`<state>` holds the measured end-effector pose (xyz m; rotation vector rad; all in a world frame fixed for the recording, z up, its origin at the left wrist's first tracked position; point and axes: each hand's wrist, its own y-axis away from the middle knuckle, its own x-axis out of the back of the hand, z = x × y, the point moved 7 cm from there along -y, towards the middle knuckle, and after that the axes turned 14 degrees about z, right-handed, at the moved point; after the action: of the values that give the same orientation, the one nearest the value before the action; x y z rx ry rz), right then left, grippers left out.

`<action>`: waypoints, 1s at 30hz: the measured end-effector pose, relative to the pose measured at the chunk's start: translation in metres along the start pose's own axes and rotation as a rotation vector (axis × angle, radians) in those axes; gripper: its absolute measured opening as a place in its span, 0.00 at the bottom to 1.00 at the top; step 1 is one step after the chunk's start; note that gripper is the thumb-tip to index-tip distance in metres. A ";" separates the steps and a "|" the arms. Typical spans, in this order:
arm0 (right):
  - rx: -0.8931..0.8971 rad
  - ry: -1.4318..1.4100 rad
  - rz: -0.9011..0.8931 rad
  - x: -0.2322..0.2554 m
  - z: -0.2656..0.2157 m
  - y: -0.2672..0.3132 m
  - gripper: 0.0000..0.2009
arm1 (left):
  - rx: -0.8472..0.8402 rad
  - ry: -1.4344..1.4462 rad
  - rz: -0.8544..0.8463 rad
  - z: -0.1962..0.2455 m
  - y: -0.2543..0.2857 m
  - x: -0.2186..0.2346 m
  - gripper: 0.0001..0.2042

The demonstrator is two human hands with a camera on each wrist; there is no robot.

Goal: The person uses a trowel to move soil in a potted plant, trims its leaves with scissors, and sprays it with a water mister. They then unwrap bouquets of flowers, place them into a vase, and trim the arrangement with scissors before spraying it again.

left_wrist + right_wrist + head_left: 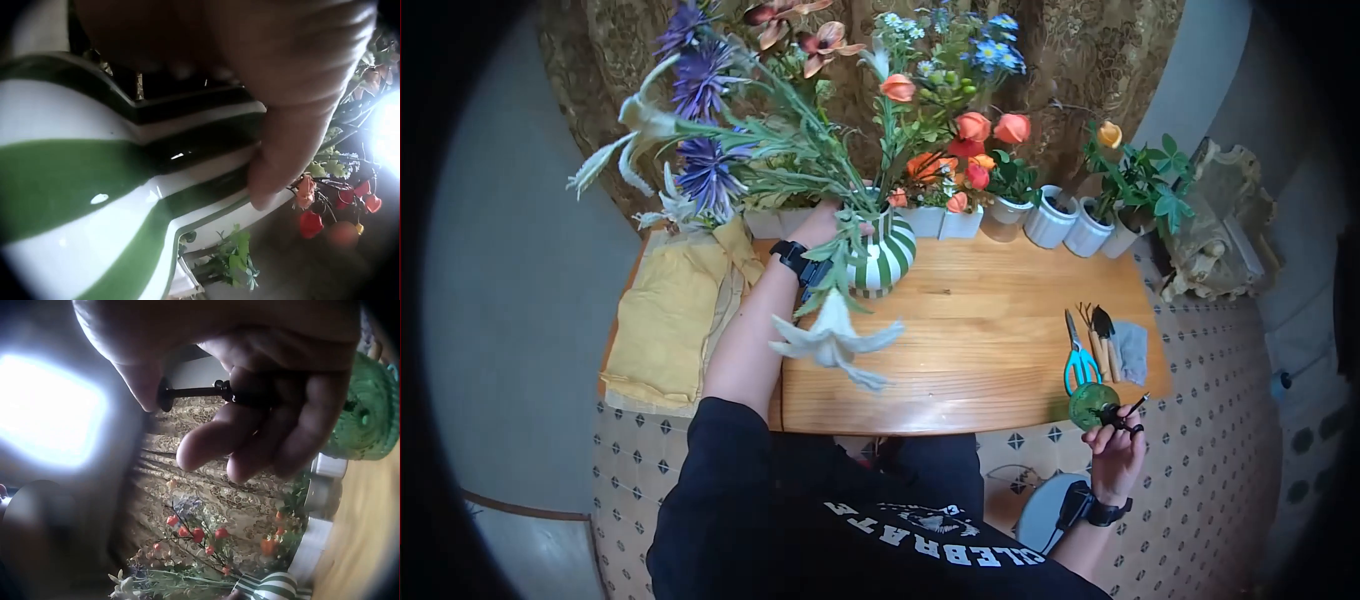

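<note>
My left hand (822,222) grips the neck of a green-and-white striped vase (883,258) on the wooden table. In the left wrist view, the thumb (281,150) lies over the vase's neck near the rim, and the other fingers are mostly in shadow. Long stems with purple flowers (705,80) and white lilies (832,335) lean out of the vase to the left and front. At the table's front right edge, my right hand (1117,458) holds a green glass plant mister (1092,407). Its thumb touches the end of the black pump plunger (194,392), with fingers curled around the pump head.
Teal-handled scissors (1081,365), small garden tools (1106,345) and a grey cloth (1133,352) lie on the right. A folded yellow cloth (668,310) covers the left end. White pots (1052,220) with plants line the back, before a patterned curtain (1060,60).
</note>
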<state>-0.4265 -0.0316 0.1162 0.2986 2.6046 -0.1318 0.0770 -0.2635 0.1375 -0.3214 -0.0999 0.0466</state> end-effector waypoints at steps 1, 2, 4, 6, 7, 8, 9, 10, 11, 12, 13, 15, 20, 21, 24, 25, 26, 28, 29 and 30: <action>-0.006 -0.022 -0.004 0.005 0.002 -0.004 0.23 | 0.024 0.023 0.029 0.008 0.007 -0.003 0.36; -0.012 -0.042 -0.006 0.011 0.004 -0.006 0.22 | 0.049 0.049 0.059 0.014 0.012 -0.006 0.36; -0.012 -0.079 -0.018 0.019 0.005 -0.010 0.22 | 0.047 0.040 0.092 0.017 0.014 -0.007 0.34; -0.006 -0.113 -0.031 0.026 0.007 -0.010 0.22 | 0.011 0.026 0.114 0.024 0.017 -0.013 0.33; -0.013 -0.115 -0.028 0.031 0.008 -0.011 0.22 | -0.006 -0.044 0.153 0.026 0.021 -0.012 0.31; -0.021 -0.115 -0.008 0.035 0.009 -0.012 0.22 | 0.010 -0.049 0.190 0.027 0.025 -0.014 0.31; -0.027 -0.113 0.011 0.037 0.007 -0.012 0.23 | 0.024 -0.053 0.227 0.029 0.029 -0.015 0.31; -0.031 -0.111 0.028 0.040 0.007 -0.013 0.23 | 0.035 -0.055 0.266 0.030 0.032 -0.016 0.31; -0.027 -0.117 0.023 0.045 0.007 -0.015 0.23 | 0.094 0.007 0.330 0.024 0.035 -0.016 0.28; -0.017 -0.116 0.003 0.048 0.005 -0.016 0.23 | 0.067 -0.066 0.361 0.024 0.037 -0.014 0.27; -0.008 -0.113 -0.016 0.050 0.003 -0.017 0.23 | 0.042 -0.137 0.392 0.024 0.039 -0.012 0.26; 0.002 -0.110 -0.034 0.052 -0.002 -0.018 0.22 | 0.051 -0.270 0.472 0.039 0.051 -0.018 0.22; 0.014 -0.129 -0.041 0.059 -0.014 -0.017 0.22 | 0.164 -0.094 0.587 0.037 0.062 -0.036 0.19; 0.016 -0.136 -0.036 0.061 -0.015 -0.016 0.22 | 0.218 -0.094 0.611 0.042 0.066 -0.041 0.18; 0.014 -0.121 -0.027 0.071 -0.015 -0.017 0.22 | 0.221 -0.168 0.676 0.027 0.066 -0.041 0.17; 0.001 -0.124 -0.031 0.072 -0.016 -0.016 0.23 | 0.178 -0.172 0.690 0.003 0.058 -0.033 0.18; -0.012 -0.126 -0.035 0.074 -0.016 -0.017 0.23 | 0.135 -0.176 0.706 0.010 0.057 -0.037 0.18; -0.023 -0.126 -0.044 0.075 -0.019 -0.018 0.24 | 0.145 -0.074 0.762 0.014 0.063 -0.047 0.19; -0.022 -0.124 -0.047 0.074 -0.020 -0.017 0.24 | 0.257 -0.100 0.772 0.031 0.069 -0.059 0.19; -0.020 -0.123 -0.049 0.074 -0.022 -0.017 0.24 | 0.294 -0.100 0.766 0.038 0.072 -0.064 0.19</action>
<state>-0.5030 -0.0314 0.0986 0.2132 2.4909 -0.1361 0.0072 -0.1869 0.1448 -0.0472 -0.0625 0.8298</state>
